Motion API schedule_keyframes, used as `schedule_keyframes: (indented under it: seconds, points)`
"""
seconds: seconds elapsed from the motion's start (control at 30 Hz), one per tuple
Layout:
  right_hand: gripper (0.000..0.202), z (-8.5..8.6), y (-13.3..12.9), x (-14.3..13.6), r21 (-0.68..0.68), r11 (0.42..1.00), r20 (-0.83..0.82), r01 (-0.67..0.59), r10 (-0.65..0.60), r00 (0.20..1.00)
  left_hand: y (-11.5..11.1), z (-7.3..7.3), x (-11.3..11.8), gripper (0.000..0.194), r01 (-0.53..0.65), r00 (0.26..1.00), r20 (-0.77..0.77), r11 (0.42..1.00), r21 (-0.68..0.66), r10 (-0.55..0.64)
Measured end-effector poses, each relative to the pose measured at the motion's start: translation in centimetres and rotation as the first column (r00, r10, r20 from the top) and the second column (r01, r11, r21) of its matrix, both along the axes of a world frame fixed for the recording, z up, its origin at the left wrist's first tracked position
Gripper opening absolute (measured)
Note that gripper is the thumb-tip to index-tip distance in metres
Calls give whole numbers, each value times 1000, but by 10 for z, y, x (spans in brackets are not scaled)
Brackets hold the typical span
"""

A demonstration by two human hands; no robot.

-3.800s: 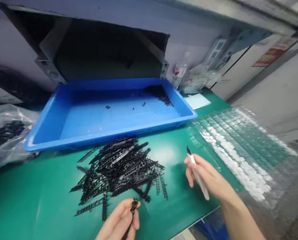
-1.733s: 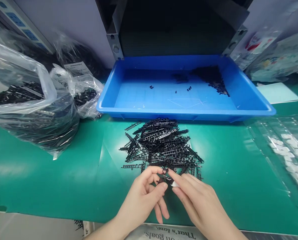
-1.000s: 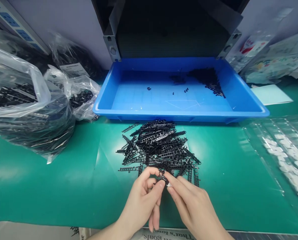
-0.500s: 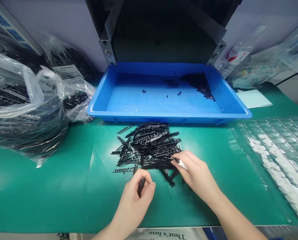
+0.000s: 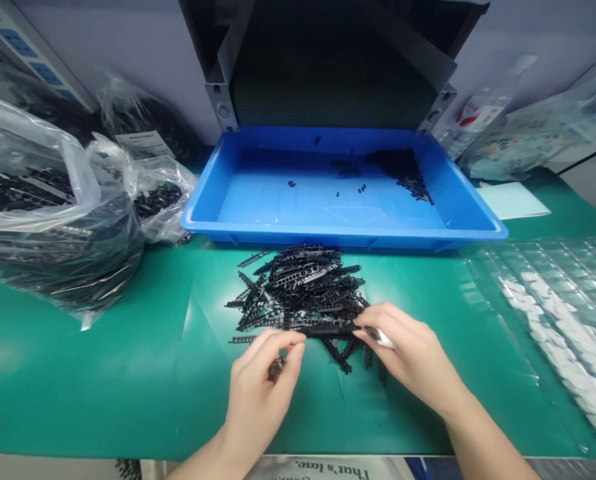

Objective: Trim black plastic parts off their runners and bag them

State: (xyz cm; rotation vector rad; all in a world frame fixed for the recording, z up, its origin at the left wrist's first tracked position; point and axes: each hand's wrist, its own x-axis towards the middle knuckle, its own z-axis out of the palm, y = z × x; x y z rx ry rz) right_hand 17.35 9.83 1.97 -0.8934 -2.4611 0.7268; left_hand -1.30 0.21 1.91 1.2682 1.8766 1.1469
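A long black plastic strip (image 5: 328, 329) spans the space between my two hands, just over the front of the pile. My left hand (image 5: 258, 390) pinches its left end between thumb and fingertips; a small dark piece (image 5: 277, 368) is also tucked in the curled fingers. At the right end, the fingertips of my right hand (image 5: 413, 353) close on the strip. A white object (image 5: 382, 339), partly hidden, lies inside that same hand. Beneath and behind the hands is a loose pile of black slotted plastic strips (image 5: 303, 287).
A blue tray (image 5: 343, 235) with small black parts stands behind the pile. Clear bags of black parts (image 5: 58, 240) sit at left. A clear compartment tray (image 5: 578, 267) holding white pieces (image 5: 563, 340) lies at right on the green mat (image 5: 168, 400).
My left hand has risen toward the pile and its fingertips now meet the strip. My right hand has drawn slightly right, with the strip now stretched between both hands.
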Motion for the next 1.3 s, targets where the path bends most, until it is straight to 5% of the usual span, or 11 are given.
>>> schedule_keyframes:
  seconds: [0.1,0.13,0.2,0.27,0.33,0.4,0.5,0.83,1.3]
  points:
    - [21,4,1,5,-31,980,-87,-197,194,977,4,4,-9,13,114,981,163,992,-58,-104]
    - [22,4,0,4,-20,970,-124,-243,239,963,6,5,-11,14,245,932,297,964,-102,-205]
    - [23,1,-3,-1,10,959,-200,-283,280,939,8,4,-11,18,506,722,614,848,-155,-319]
    - [22,-4,-8,-7,5,968,-255,-251,244,936,9,2,-7,22,579,534,816,799,-161,-222]
    - [20,-7,-16,-11,-71,988,-236,-135,114,965,7,-1,-2,24,481,480,874,857,-186,-79]
    - [25,-9,-24,-13,-158,987,-153,-27,3,988,5,-3,1,24,364,494,870,910,-198,-8]
    - [35,-7,-36,-15,-205,979,-48,-7,-3,999,2,-5,3,20,292,540,841,933,-212,22]
    - [32,-8,-46,-25,-22,999,65,-32,33,997,-3,-13,7,17,233,733,680,936,-265,10]
    - [31,-14,-53,-33,141,987,63,75,-84,994,2,-14,12,14,196,704,708,946,-257,47]
